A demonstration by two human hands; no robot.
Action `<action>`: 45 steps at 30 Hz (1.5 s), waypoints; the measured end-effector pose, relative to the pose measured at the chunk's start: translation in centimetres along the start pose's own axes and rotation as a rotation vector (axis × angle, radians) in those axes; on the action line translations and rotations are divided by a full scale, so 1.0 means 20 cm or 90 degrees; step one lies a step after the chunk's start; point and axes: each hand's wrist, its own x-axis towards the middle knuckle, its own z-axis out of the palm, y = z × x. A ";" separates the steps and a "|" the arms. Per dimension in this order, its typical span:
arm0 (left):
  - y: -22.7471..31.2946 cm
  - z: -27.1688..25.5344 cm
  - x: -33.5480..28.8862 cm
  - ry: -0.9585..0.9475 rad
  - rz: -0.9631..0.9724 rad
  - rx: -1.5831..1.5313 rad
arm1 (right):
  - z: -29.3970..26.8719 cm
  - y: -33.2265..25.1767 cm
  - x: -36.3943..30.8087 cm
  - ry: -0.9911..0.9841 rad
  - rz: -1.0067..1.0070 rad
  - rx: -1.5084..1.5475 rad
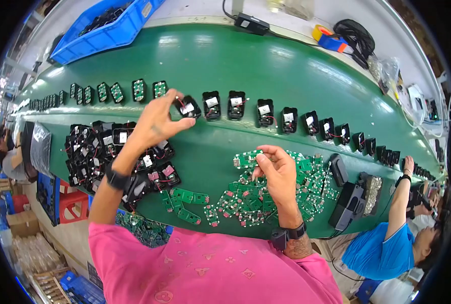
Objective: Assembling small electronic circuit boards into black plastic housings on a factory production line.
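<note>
A: Where is the left hand [157,119]?

B: Over the row, at a black case [188,109] that sits tilted there. Thumb and fingers are apart, at opposite edges of it – whether they grip it, I cannot tell

A: And the right hand [276,169]?

B: Clamped on 1 green board [248,159], pinched between thumb and fingers above the pile [246,197] of boards

A: What do the cases in the row hold?

B: To the left of the tilted case, those nearest show green boards, like this filled case [138,90]. To the right, those nearest show a white square and thin wires, as in this open case [236,107]

A: Anything else on the green table [200,152]?

B: A heap [91,152] of black cases beside the left forearm, with a few loose boards [187,213] between it and the pile. A blue bin [96,46] stands at the upper left, with black parts inside

A: Any bands on the wrists?

B: 2 – a black band [116,178] on the left wrist and another on the right

A: Somebody else near?

B: A co-worker in a blue shirt [377,253] at the right, 1 arm stretched to the row's far end
</note>
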 end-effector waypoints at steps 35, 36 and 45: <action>0.59 0.72 -0.26 0.119 0.094 -0.372 | -0.12 -0.10 -0.04 -0.034 0.058 0.017; 0.65 0.68 -0.27 0.084 0.009 -0.584 | -0.11 -0.09 -0.05 -0.036 0.061 0.013; 0.60 0.66 -0.26 -0.074 -0.149 -0.906 | -0.07 -0.09 -0.07 0.048 -0.069 -0.277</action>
